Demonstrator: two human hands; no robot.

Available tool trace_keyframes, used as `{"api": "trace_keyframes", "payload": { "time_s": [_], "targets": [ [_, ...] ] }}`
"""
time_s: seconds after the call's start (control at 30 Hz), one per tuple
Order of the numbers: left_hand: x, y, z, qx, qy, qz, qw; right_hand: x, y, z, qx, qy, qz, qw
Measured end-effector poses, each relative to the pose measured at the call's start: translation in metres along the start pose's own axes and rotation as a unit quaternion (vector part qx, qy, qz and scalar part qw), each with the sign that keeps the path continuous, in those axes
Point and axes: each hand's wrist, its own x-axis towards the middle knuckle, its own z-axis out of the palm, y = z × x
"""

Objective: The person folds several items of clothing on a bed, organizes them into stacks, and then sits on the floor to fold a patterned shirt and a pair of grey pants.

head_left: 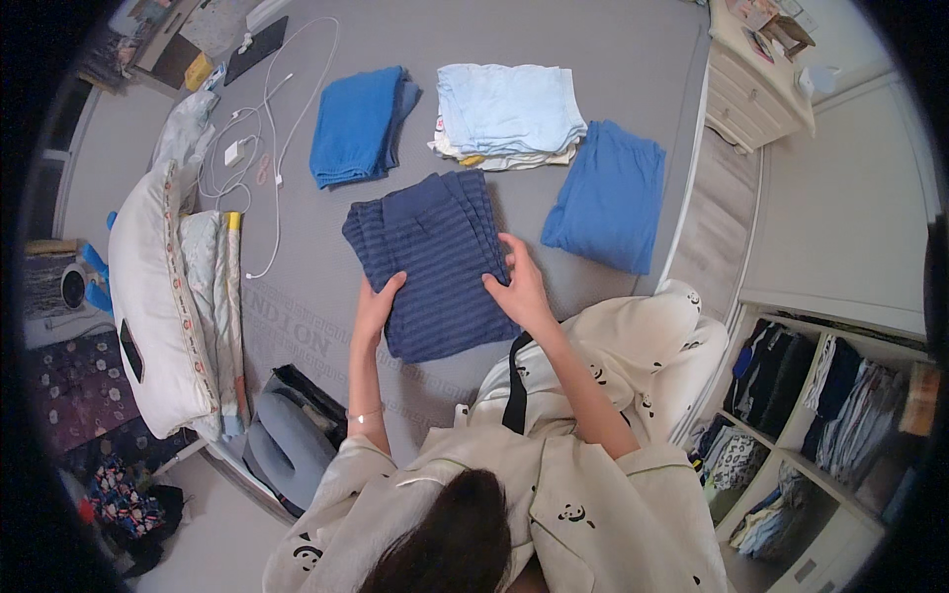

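Folded navy striped trousers (435, 267), with a plain waistband at the far edge, are between my two hands. At their left edge is my left hand (376, 304), its thumb on top and its fingers hidden beneath. My right hand (524, 287) grips the right edge with the thumb over the cloth, and its index finger points away along the side. Beyond them lie a folded blue garment (358, 124) at the left and a stack of folded light blue and white clothes (509, 111). A folded blue garment, perhaps trousers (608, 198), lies to the right.
Everything rests on a grey mattress (633, 49). White cables (279, 181) and a charger (234, 152) lie at the far left. A white pillow (163, 316) and a grey neck pillow (287, 445) are on the left. Open shelves of clothes (791, 435) stand at the right.
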Motion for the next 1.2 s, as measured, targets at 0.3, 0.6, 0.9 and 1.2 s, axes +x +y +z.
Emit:
{"api": "trace_keyframes", "payload": {
  "time_s": [0.3,0.6,0.9,1.2],
  "targets": [
    [-0.011,-0.007,-0.002,0.049,0.015,0.016,0.999,-0.003,-0.01,-0.002,-0.081,-0.017,-0.044,0.996],
    [-0.033,0.061,0.035,0.493,0.254,0.345,0.757,-0.014,-0.022,0.01,-0.25,0.105,-0.261,0.927],
    [0.046,0.059,0.037,0.557,-0.045,0.315,0.767,0.024,-0.012,0.033,-0.277,0.016,-0.254,0.926],
    [0.241,0.04,-0.075,-0.473,0.143,-0.079,0.866,0.001,0.011,-0.015,-0.043,0.081,-0.088,0.992]
  ]
}}
